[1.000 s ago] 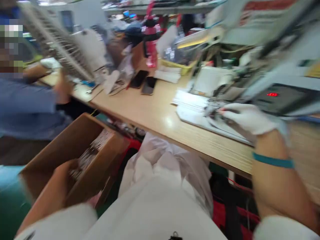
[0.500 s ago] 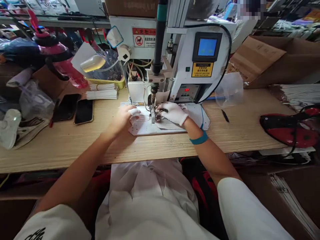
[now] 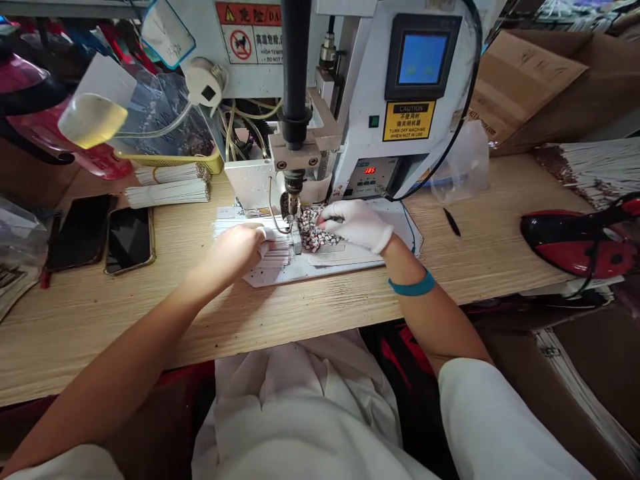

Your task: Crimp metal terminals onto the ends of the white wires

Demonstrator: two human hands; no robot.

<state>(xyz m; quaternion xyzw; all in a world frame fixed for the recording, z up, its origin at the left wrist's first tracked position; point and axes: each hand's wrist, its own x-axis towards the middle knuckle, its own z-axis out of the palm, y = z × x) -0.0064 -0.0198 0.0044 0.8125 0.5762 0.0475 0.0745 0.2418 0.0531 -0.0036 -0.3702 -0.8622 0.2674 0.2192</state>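
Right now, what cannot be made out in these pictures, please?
All in the head view:
Whether the left hand grips the strips: hidden by its back.
Right part of the sign: behind the tube.
Bottle: cut off by left edge.
Print on the buttons: too small.

left arm and right arm reach forward, converging; left hand curled; right hand palm down, fingers bent inward.

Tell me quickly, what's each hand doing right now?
Left hand: fingers curled over white strips; grip cannot be told.
Right hand: gloved, fingers bent at the speckled pile; grip cannot be told.
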